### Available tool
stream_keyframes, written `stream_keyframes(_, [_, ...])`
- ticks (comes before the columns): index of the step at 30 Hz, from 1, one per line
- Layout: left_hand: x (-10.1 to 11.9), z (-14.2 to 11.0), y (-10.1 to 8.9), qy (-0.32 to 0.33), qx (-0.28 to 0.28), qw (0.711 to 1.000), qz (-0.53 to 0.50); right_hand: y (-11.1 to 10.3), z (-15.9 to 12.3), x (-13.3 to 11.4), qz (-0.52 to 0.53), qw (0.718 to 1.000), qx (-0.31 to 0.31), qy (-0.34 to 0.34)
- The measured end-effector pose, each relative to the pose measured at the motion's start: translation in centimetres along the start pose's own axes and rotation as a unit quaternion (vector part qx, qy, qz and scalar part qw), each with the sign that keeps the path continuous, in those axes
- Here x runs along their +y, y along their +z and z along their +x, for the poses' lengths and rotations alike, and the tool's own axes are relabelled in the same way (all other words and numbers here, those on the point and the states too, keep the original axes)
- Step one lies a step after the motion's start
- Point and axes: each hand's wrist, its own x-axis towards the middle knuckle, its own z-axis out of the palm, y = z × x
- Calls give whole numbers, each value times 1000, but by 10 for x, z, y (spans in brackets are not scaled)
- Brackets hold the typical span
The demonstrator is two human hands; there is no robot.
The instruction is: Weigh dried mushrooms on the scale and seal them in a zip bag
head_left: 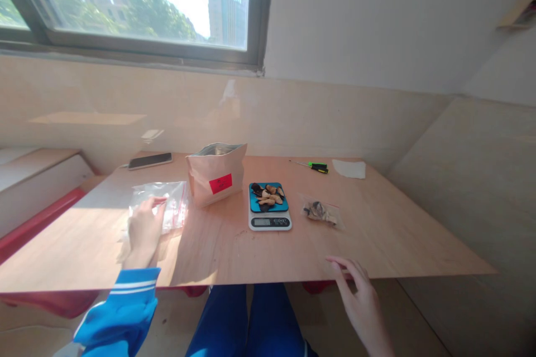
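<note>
My left hand [143,230] lies flat on a stack of clear zip bags [161,206] at the left of the wooden table [268,251], fingers touching the top bag. My right hand [360,301] hovers open at the table's front edge, holding nothing. Between them stands a small digital scale [270,207] with a blue top carrying several dark and tan dried pieces. To its left, a brown paper pouch [216,173] with a red label stands open. Right of the scale lies a filled clear bag [321,212] of the same pieces.
A phone [149,160] lies at the back left. A green-handled screwdriver [315,166] and a white paper [349,168] lie at the back right. A wall and window are behind; a red-edged bench [37,217] is to the left.
</note>
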Motion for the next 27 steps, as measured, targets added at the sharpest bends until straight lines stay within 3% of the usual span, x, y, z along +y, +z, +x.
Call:
stream_keyframes(5, [63,-53,-25,-11,138,987,-77,35,-5,-65,112,991,-78,-5])
stream_keyframes(8, [99,-97,-22,21,75,981,-180,65,-9,-113,193,968,-155,-49])
stream_keyframes(11, [117,-126,-10,59,29,968,-240,88,-14,-144,264,946,-179,-50])
stream_keyframes(16, [117,-139,1,84,-34,962,-258,101,-20,-149,317,936,-155,2])
stream_keyframes(21, [112,-146,0,126,56,963,-230,102,-20,-143,296,946,-131,25])
stream_keyframes(24, [112,-149,-4,184,-42,951,-244,103,-21,-144,301,944,-132,31])
stream_keyframes(27, [112,-149,-7,194,-129,931,-281,102,-23,-145,303,942,-142,40])
